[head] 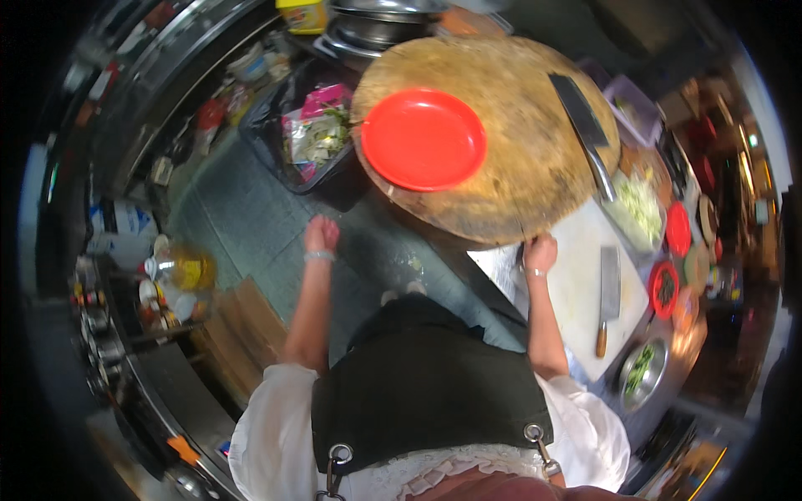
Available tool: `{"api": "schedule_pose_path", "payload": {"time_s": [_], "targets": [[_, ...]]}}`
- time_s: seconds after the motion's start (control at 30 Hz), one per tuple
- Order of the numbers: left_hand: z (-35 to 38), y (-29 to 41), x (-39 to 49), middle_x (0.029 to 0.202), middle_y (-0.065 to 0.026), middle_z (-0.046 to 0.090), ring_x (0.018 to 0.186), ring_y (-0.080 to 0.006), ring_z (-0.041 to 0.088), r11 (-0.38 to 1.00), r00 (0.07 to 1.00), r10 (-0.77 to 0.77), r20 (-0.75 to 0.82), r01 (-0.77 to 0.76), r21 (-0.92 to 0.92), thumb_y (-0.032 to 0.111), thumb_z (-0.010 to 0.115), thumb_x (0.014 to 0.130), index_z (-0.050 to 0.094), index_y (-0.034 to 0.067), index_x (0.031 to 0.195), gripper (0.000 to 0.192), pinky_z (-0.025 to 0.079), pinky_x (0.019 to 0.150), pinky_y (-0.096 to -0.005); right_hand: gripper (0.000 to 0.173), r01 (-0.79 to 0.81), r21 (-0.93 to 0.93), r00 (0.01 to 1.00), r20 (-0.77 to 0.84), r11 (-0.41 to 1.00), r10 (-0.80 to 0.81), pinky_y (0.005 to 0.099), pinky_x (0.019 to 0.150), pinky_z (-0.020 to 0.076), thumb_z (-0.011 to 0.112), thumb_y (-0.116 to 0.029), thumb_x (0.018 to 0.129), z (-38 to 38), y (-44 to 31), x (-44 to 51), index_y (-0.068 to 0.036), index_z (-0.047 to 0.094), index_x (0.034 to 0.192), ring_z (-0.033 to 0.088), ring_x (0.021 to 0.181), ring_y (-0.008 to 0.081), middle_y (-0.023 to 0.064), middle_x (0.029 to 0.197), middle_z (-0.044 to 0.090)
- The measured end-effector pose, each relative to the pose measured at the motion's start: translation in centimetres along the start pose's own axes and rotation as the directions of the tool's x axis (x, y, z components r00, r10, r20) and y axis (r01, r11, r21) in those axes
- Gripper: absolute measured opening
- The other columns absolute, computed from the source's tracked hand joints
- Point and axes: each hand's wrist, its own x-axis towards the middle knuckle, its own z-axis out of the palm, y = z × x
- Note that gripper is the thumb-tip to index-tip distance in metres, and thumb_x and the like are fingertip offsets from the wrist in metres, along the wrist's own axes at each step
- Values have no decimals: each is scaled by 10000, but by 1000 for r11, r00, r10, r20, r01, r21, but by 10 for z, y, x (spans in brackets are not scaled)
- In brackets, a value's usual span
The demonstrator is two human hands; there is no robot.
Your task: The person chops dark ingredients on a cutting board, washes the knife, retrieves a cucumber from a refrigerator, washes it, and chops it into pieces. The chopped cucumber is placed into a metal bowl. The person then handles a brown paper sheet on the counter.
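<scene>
My left hand (322,233) hangs over the tiled floor with its fingers curled in, and nothing shows in it. My right hand (541,252) is at the near edge of a thick round wooden chopping block (514,144); whether it touches the rim, I cannot tell. On the block's left side lies a red plastic plate (424,139) with nothing on it. A cleaver with a dark blade (578,108) rests along the right side, its metal handle past the rim. A second cleaver (609,288), wooden-handled, lies on a white cutting board (579,282) right of my right hand.
A black-lined bin (269,147) with scraps and packaging stands left of the block. Shredded pale vegetable (639,210) fills a container at the right. Beyond the white board are a metal bowl of greens (644,374) and a red bowl (664,289). An oil jug (188,268) stands at left.
</scene>
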Motion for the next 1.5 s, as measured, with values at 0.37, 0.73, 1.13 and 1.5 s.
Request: {"api": "schedule_pose_path", "payload": {"time_s": [0.37,0.73,1.13,1.5], "targets": [[-187,39,-58,790,-59,616,651,-235,572,989,819,-92,-567,142,45,220,566,889,566,97,914,125,491,608,-372,128,-211,569,947,320,795,23,312,581,485,587,-84,810,-12,-49,-78,7,637,735,620,596,197,128,632,628],[-56,197,38,997,-72,631,833,-224,625,992,988,-82,-134,94,84,212,654,875,554,116,1129,289,535,718,-373,369,-230,909,919,321,349,-230,233,699,453,643,-160,876,86,-411,-43,-37,536,1208,528,757,68,13,879,611],[-181,390,81,943,-63,623,771,-174,604,995,965,66,-255,-84,-59,212,609,905,540,105,1108,240,516,645,-318,294,-822,435,450,892,368,-49,302,497,534,624,-133,870,202,-585,-46,-68,547,1146,630,613,181,68,861,618],[-252,588,245,961,-68,618,780,-200,595,930,883,118,-453,-259,-262,207,627,892,541,112,1120,261,507,673,-349,168,-842,487,455,872,233,-181,338,457,510,552,-91,881,338,-896,131,-57,565,1045,596,560,206,83,766,621]]}}
